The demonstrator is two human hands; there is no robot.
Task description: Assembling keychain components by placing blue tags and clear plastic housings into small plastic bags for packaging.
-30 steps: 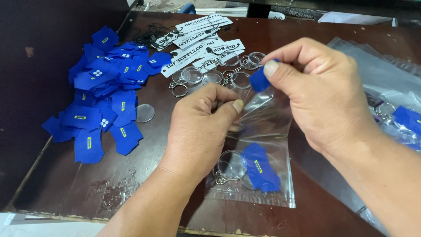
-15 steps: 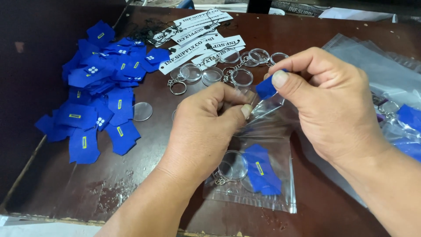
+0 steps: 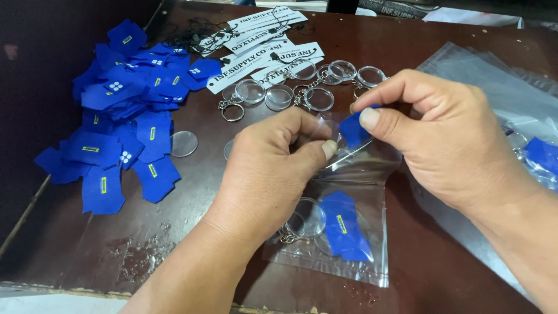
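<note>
My left hand [image 3: 270,168] pinches the open top edge of a small clear plastic bag [image 3: 349,256] that lies on the dark wooden table [image 3: 203,244]. My right hand [image 3: 447,139] holds a small blue shirt-shaped piece [image 3: 351,131] between thumb and forefinger, right at the bag's mouth. Inside the bag lie another blue shirt-shaped piece [image 3: 343,227] and a clear round keyring [image 3: 305,220].
A heap of blue shirt-shaped pieces [image 3: 125,110] covers the table's left side. Clear round keyrings [image 3: 308,87] and white printed cards [image 3: 256,40] lie at the back. A loose clear disc [image 3: 183,143] sits near the heap. Filled clear bags [image 3: 523,116] are stacked on the right.
My right hand has brought the blue piece down from above the bag to its mouth. The left hand keeps its pinch on the bag's top edge.
</note>
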